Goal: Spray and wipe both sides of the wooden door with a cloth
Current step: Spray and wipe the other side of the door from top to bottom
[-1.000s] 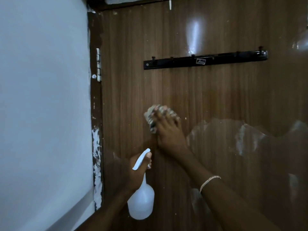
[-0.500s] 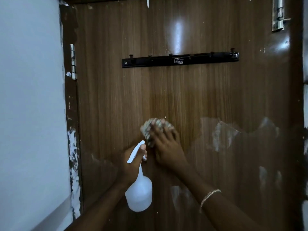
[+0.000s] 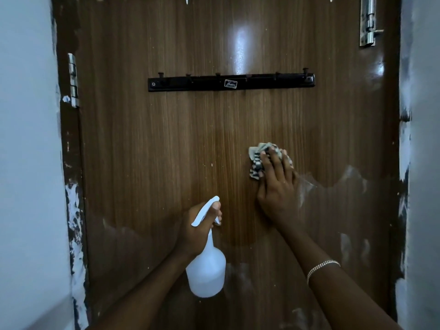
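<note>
1. The right hand is pressing a bunched cloth with straight fingers against the door, right of centre; pinned only by pressure, it may be slipping free.
2. The left hand is gripping the spray bottle by its neck, close to the door; a stray squeeze risks wetting the right arm.
3. Whitish smears are lying lower down; hurried strokes may be missing them.

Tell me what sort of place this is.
Probably a room in a home: a wooden door carrying a black hook rail and a metal slide bolt, between pale painted walls.
</note>
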{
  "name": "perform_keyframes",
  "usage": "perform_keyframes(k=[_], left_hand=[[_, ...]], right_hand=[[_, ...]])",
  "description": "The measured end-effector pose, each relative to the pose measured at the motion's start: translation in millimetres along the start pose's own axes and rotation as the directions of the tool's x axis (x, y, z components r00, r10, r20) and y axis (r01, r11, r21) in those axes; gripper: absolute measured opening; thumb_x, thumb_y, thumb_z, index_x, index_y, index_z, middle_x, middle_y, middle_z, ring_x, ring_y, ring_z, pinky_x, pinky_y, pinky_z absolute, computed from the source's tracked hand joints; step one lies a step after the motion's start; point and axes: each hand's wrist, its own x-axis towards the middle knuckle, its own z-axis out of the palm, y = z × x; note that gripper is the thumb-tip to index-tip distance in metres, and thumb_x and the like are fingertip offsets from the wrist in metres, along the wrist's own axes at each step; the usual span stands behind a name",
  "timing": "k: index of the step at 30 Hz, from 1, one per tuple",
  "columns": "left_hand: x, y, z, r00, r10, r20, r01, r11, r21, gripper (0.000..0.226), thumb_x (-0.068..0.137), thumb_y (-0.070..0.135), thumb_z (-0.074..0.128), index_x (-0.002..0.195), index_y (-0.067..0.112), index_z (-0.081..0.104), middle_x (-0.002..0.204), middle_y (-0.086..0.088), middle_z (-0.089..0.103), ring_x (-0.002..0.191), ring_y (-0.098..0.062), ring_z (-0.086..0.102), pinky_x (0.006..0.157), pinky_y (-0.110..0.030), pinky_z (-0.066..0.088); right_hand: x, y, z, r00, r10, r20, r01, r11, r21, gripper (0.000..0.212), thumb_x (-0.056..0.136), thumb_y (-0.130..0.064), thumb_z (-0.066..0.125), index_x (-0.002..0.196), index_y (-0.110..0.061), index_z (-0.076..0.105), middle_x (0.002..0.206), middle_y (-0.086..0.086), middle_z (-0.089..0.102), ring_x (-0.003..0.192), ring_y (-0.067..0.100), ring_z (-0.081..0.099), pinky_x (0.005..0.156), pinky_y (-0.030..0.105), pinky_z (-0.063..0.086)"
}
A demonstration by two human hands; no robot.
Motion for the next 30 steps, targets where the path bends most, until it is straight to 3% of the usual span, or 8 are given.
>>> perform_keyframes(k=[6,13,17,19,21,24,27,30], left_hand=[[-14,4,43,0.995,0.028,0.091,-0.024,0.999,-0.045,0.04,0.097,0.052,0.063,0.086,0.015,0.074,0.078,-0.006,0.076,0.077,-0.023,0.076,0.077,-0.03,0.063],[-25,24,85,0.996,-0.01,0.084,0.003,0.997,0.079,0.032,0.091,0.05,0.061,0.075,0.022,0.066,0.07,-0.006,0.068,0.065,-0.021,0.07,0.063,-0.033,0.059],[-19,22,87,0.991,-0.02,0.134,0.017,0.999,0.027,0.045,0.1,0.055,0.062,0.076,0.018,0.072,0.072,-0.007,0.073,0.069,-0.022,0.074,0.069,-0.038,0.062],[-15,23,88,0.987,0.048,0.151,-0.049,0.999,0.007,0.044,0.099,0.054,0.06,0.076,0.019,0.072,0.071,-0.007,0.072,0.068,-0.022,0.073,0.067,-0.04,0.061],[-13,23,89,0.987,0.068,0.143,-0.062,0.997,-0.04,0.039,0.097,0.053,0.059,0.076,0.023,0.071,0.073,-0.007,0.073,0.07,-0.022,0.073,0.066,-0.033,0.06],[-12,20,90,0.995,-0.011,0.095,0.021,0.994,-0.103,0.048,0.088,0.064,0.064,0.076,0.019,0.073,0.075,-0.003,0.076,0.074,-0.024,0.075,0.067,-0.024,0.06],[-10,14,99,0.996,-0.021,0.086,0.028,0.996,-0.081,0.037,0.091,0.052,0.065,0.078,0.018,0.073,0.075,0.0,0.077,0.074,-0.023,0.076,0.068,-0.024,0.06],[-10,17,112,0.996,-0.026,0.087,0.032,0.997,-0.065,0.029,0.093,0.043,0.063,0.08,0.018,0.074,0.076,0.001,0.077,0.074,-0.023,0.076,0.069,-0.026,0.06]], right_hand=[[-3,67,-24,0.956,0.275,-0.104,-0.271,0.961,0.056,0.05,0.104,-0.024,0.043,0.154,-0.022,0.038,0.166,-0.001,0.027,0.155,0.024,0.015,0.119,0.047,0.015],[19,76,-29,0.928,0.341,-0.146,-0.312,0.931,0.191,0.049,0.103,-0.024,0.044,0.152,-0.023,0.042,0.164,-0.002,0.03,0.155,0.025,0.017,0.119,0.06,0.019],[-4,39,-11,0.997,-0.059,0.05,0.055,0.996,0.074,0.059,0.097,-0.032,0.045,0.155,-0.024,0.039,0.166,0.001,0.026,0.156,0.024,0.012,0.118,0.057,0.02],[-43,47,-6,0.917,-0.363,0.167,0.367,0.93,0.007,0.062,0.095,-0.032,0.052,0.155,-0.022,0.04,0.167,0.002,0.025,0.156,0.028,0.014,0.117,0.055,0.025],[-84,83,-14,0.885,-0.413,0.213,0.43,0.902,-0.038,0.069,0.093,-0.029,0.052,0.158,-0.027,0.032,0.167,0.002,0.023,0.156,0.029,0.016,0.115,0.057,0.03],[-101,139,-45,0.989,0.003,0.146,0.007,0.998,-0.069,0.071,0.095,-0.031,0.043,0.161,-0.035,0.018,0.169,-0.003,0.014,0.157,0.025,0.006,0.116,0.064,0.027],[-44,145,-61,0.886,0.456,-0.081,-0.452,0.889,0.066,0.059,0.099,-0.03,0.04,0.157,-0.028,0.03,0.168,-0.002,0.02,0.156,0.025,0.013,0.118,0.06,0.023],[-8,108,-49,0.934,0.347,-0.088,-0.349,0.937,-0.001,0.059,0.098,-0.03,0.04,0.156,-0.022,0.034,0.167,0.004,0.025,0.154,0.03,0.018,0.118,0.057,0.025]])
